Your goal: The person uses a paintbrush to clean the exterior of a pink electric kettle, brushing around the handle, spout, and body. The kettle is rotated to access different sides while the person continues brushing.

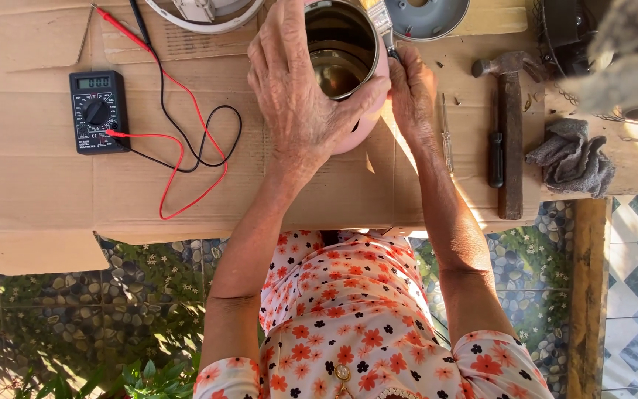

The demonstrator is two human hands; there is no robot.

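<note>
Head view: at 12 o'clock on the cardboard sheet [53, 199] stands a pink pot [363, 122] with a shiny metal lining, its open mouth facing the camera. The left hand [297, 89] lies over the near rim, fingers wrapped round the pink wall and closed firmly on it. The right hand [410, 92] presses against the pot's 3 o'clock side, fingers curled shut around the dark handle of a paintbrush [379, 21], whose bristles stick up past the rim at about 1 o'clock.

The pot looks like a stiff, thin-walled shell, probably light for its size, and its smooth lining and glossy outside would be slippery. The rim and outer wall, where the left hand sits, seem the safest hold. A dent from a knock looks likelier than a break.

At 9 o'clock lies a black meter [98, 111] with red and black leads [186, 140] looping toward the pot. At 3 o'clock lie a hammer [509, 125], a thin screwdriver [446, 137] just beside the right wrist, and a grey rag [574, 157]. A round grey lid [430, 16] sits at 1 o'clock.
</note>
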